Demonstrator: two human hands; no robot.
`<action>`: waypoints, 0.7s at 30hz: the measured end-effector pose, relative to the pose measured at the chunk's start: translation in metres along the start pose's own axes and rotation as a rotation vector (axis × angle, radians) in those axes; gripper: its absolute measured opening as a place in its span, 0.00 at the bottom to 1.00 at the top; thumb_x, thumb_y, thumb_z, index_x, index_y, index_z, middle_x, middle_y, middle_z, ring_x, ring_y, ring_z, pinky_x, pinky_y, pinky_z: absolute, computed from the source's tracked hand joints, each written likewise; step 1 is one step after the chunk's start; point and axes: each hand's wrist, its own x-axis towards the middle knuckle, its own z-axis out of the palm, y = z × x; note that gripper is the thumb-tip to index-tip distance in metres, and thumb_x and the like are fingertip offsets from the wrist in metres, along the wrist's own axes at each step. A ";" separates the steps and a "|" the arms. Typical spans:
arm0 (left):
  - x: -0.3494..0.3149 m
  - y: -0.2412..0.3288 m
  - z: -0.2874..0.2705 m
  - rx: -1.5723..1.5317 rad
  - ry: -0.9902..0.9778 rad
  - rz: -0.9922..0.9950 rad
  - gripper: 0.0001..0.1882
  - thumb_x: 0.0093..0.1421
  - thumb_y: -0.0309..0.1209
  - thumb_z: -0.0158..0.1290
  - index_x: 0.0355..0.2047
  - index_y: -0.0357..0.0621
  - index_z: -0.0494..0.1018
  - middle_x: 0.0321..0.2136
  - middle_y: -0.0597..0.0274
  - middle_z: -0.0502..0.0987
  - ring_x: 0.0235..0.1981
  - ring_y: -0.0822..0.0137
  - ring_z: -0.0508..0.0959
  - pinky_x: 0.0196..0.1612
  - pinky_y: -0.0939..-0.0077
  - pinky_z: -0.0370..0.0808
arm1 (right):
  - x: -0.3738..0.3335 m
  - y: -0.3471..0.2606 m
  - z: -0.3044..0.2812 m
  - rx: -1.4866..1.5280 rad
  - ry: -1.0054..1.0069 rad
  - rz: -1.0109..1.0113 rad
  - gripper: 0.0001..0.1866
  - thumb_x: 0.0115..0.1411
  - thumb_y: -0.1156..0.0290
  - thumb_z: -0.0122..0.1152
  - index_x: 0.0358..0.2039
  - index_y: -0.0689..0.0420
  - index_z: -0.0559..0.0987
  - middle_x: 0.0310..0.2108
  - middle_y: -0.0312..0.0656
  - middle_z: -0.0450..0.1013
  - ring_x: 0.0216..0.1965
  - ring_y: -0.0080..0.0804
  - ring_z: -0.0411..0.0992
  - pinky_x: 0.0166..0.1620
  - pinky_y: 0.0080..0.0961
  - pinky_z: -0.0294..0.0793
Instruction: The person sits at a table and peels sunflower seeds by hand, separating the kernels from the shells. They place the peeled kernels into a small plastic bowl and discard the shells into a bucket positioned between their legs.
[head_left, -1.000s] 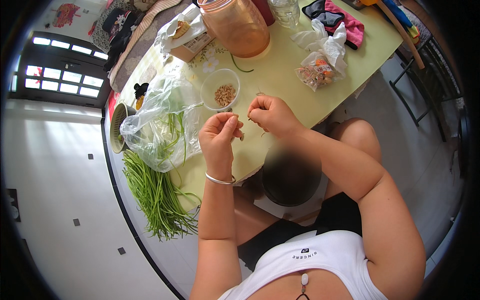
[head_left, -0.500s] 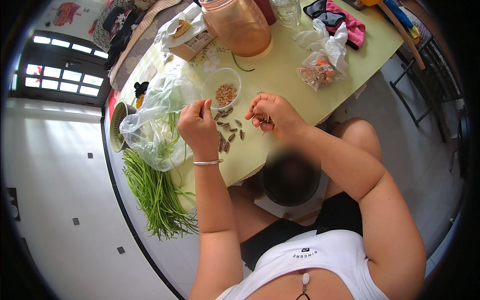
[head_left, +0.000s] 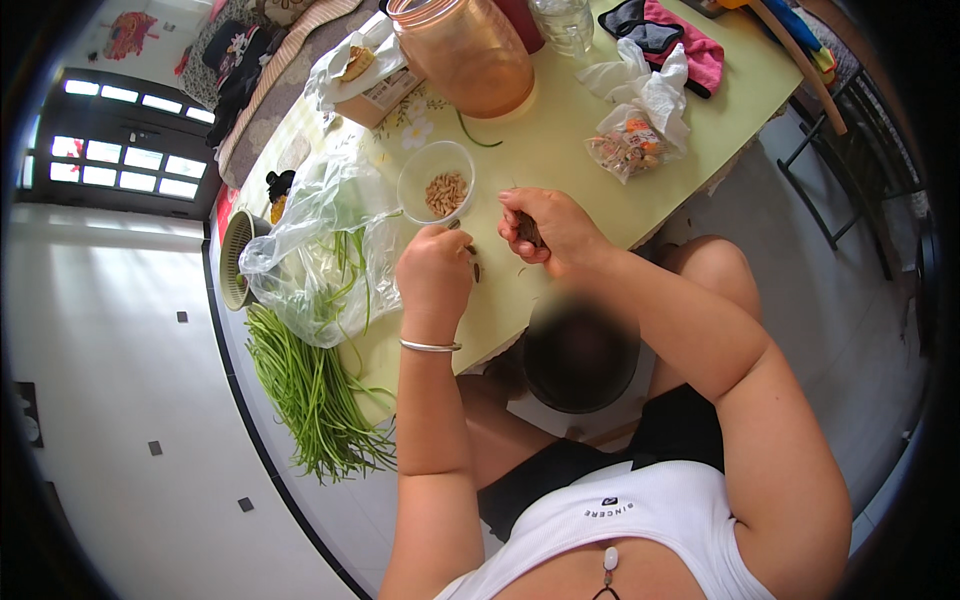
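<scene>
My left hand point(head_left: 436, 280), with a silver bangle at its wrist, is lowered over the striped sunflower seeds point(head_left: 477, 271) on the table and hides most of them. Its thumb and fingers are drawn together; whether a seed is between them is hidden. Just beyond its fingertips stands a clear round plastic bowl point(head_left: 437, 152) with pale shelled kernels point(head_left: 446, 193) in it. To the right, my right hand point(head_left: 555, 228) is curled above the table around a small heap of dark sunflower seed shells point(head_left: 528, 232), its thumb lying along the forefinger.
Left of my hands lie a thin plastic bag point(head_left: 320, 270) and a bunch of green stalks point(head_left: 305, 395) overhanging the table edge. At the back stand an orange-tinted jar point(head_left: 465, 60) and a small box point(head_left: 380, 95). A snack packet point(head_left: 625, 150) lies right. A black bin point(head_left: 580, 365) stands below the edge.
My left hand has moved right and down onto the seeds, covering most of them. My right hand stays nearly in place, its fingers closed further over the shells.
</scene>
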 end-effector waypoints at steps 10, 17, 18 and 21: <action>-0.004 0.005 0.005 0.105 -0.109 0.056 0.05 0.48 0.20 0.53 0.27 0.41 0.74 0.27 0.54 0.74 0.27 0.53 0.76 0.30 0.64 0.73 | -0.006 0.000 0.008 -0.177 0.008 -0.049 0.01 0.53 0.76 0.54 0.26 0.58 0.73 0.23 0.37 0.72 0.18 0.19 0.66 0.20 0.16 0.58; -0.006 0.014 -0.005 -0.437 0.129 -0.102 0.07 0.49 0.18 0.57 0.30 0.40 0.76 0.25 0.60 0.76 0.23 0.68 0.76 0.28 0.77 0.73 | -0.005 0.000 0.006 -0.340 -0.001 0.008 0.05 0.53 0.76 0.55 0.29 0.60 0.78 0.24 0.35 0.72 0.21 0.18 0.67 0.22 0.16 0.61; -0.007 0.014 -0.006 -0.509 0.196 -0.127 0.08 0.50 0.17 0.58 0.31 0.40 0.77 0.24 0.62 0.76 0.23 0.71 0.76 0.29 0.80 0.73 | -0.005 0.002 0.007 -0.363 -0.007 0.011 0.05 0.53 0.75 0.55 0.29 0.60 0.78 0.24 0.35 0.72 0.22 0.18 0.67 0.22 0.16 0.61; -0.004 0.020 -0.006 -0.484 0.281 0.039 0.07 0.49 0.18 0.59 0.30 0.39 0.77 0.23 0.60 0.77 0.22 0.70 0.76 0.27 0.79 0.73 | -0.006 0.007 0.009 -0.360 -0.034 -0.042 0.04 0.54 0.74 0.58 0.29 0.60 0.78 0.24 0.34 0.72 0.21 0.17 0.66 0.23 0.16 0.62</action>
